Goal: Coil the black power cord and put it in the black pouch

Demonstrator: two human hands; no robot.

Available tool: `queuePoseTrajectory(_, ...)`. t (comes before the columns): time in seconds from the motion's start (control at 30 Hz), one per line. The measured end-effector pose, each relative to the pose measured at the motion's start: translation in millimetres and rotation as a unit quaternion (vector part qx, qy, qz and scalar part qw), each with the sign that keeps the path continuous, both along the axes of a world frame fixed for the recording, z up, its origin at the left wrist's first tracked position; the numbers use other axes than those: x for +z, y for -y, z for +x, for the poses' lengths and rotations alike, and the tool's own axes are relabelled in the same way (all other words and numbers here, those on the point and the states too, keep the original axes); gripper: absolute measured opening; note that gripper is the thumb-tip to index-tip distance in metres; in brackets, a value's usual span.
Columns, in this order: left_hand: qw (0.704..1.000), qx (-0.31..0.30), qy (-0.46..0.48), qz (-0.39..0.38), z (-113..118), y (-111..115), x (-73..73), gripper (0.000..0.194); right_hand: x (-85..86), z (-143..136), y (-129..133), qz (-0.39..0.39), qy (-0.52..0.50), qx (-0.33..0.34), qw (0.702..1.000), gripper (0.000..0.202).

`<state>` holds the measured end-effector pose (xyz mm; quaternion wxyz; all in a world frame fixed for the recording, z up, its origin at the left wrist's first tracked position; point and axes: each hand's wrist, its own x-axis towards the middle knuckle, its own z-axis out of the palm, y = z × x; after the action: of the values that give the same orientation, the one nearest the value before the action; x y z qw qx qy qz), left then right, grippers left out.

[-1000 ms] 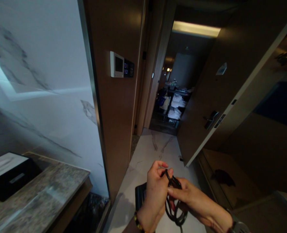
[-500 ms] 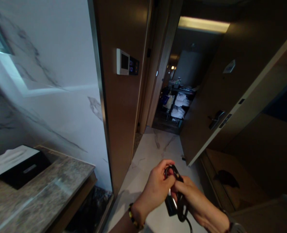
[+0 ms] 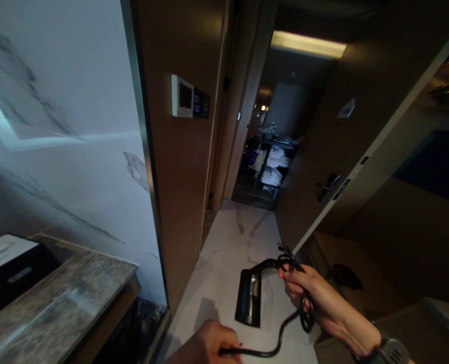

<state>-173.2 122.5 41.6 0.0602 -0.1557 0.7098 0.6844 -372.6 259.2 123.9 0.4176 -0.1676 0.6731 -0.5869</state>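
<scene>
My right hand (image 3: 311, 290) is closed around a loosely looped black cord (image 3: 307, 317). A black cylindrical device (image 3: 243, 298) with a silver label hangs to the left of that hand, joined to it by a short curved black piece; its exact kind I cannot tell. At the bottom edge, my left hand (image 3: 215, 338) is closed on a stretch of the same cord, which sags between the two hands. Part of the left hand lies outside the view.
A stone counter (image 3: 95, 288) with a black tissue box (image 3: 23, 275) stands at left, a dark bag-lined bin (image 3: 133, 323) below it. Ahead, a brown door (image 3: 308, 167) is open toward a cart with folded white towels (image 3: 273, 174). A low wooden bench (image 3: 334, 247) lies at right.
My hands were together on the bunched cord and have moved apart. The left went down and left, drawing out cord; the right moved slightly right. The black device now hangs in plain view.
</scene>
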Motion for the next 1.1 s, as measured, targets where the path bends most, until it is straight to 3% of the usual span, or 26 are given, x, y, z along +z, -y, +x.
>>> queuePoseTrajectory(0.07,0.999,-0.009,0.041,-0.015,8,26,14.2,0.023,-1.7,0,-2,0.028,-0.038,0.021,0.999,0.049)
queuePoseTrajectory(0.13,0.999,0.02,0.019,-0.041,3,35,30.2,0.027,-1.7,5,0,0.048,-0.058,0.061,0.995,0.055)
queuePoseTrajectory(0.23,0.992,0.118,-0.041,-0.014,-27,17,48.6,0.031,2.0,19,8,0.049,-0.076,0.166,0.982,0.057)
queuePoseTrajectory(0.33,0.966,0.215,-0.075,0.124,-61,-7,56.9,0.029,4.0,32,14,-0.02,-0.073,0.239,0.968,0.051)
queuePoseTrajectory(0.43,0.938,0.268,-0.09,0.198,-78,-17,60.7,0.028,-4.7,38,14,-0.005,-0.076,0.237,0.969,0.041)
queuePoseTrajectory(0.5,0.925,0.283,-0.102,0.231,-83,-17,63.2,0.027,-15.0,39,12,0.025,-0.109,0.213,0.971,0.039)
queuePoseTrajectory(0.6,0.903,0.298,-0.131,0.281,-87,-19,68.1,0.027,-27.6,40,11,0.011,-0.11,0.196,0.974,0.039)
queuePoseTrajectory(0.73,0.867,0.341,-0.165,0.324,-91,-24,76.5,0.026,-29.9,43,14,-0.047,-0.041,0.18,0.982,0.041)
queuePoseTrajectory(0.8,0.872,0.327,-0.18,0.318,-88,-21,78.3,0.024,-27.2,46,16,-0.051,-0.037,0.19,0.98,0.042)
queuePoseTrajectory(0.9,0.904,0.332,-0.202,0.182,-73,-8,70.4,0.023,-21.9,49,20,-0.045,-0.061,0.172,0.982,0.047)
queuePoseTrajectory(1.0,0.896,0.383,-0.214,0.068,-58,-3,45.1,0.029,-15.5,45,25,-0.074,-0.035,0.129,0.988,0.049)
queuePoseTrajectory(1.03,0.91,0.345,-0.215,0.078,-55,-5,33.6,0.032,-13.6,43,27,-0.084,-0.01,0.121,0.989,0.05)
queuePoseTrajectory(1.1,0.957,0.172,-0.189,0.136,-51,-15,9.3,0.041,-10.7,37,30,-0.091,0.035,0.097,0.991,0.051)
